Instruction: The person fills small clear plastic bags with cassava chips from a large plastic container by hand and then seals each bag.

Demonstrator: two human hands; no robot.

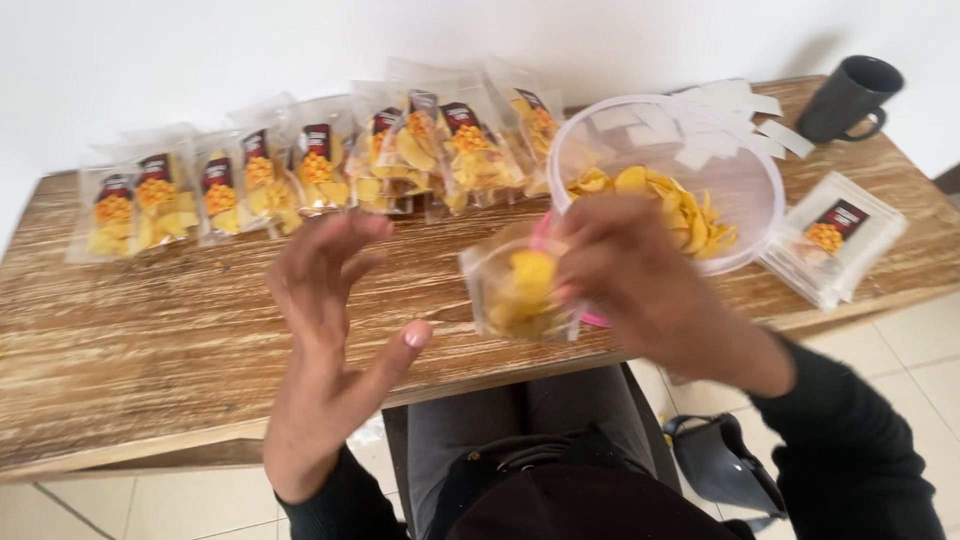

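1. A clear pouch of yellow chips [518, 290] is held by the right hand [640, 275] over the wooden table's [150, 350] near edge.
2. The left hand [330, 330] is spread wide, empty, leaving the pouch unsupported.
3. Chips could be spilled if the open pouch is tipped.

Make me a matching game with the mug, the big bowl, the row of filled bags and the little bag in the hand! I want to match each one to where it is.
Things:
1. mug
2. bowl
3. filled bags
4. small bag

Places:
A. held in the right hand
B. lined up along the far edge of the table
C. far right corner of the table
D. just behind the right hand, with yellow chips inside

Pairs: 1-C, 2-D, 3-B, 4-A
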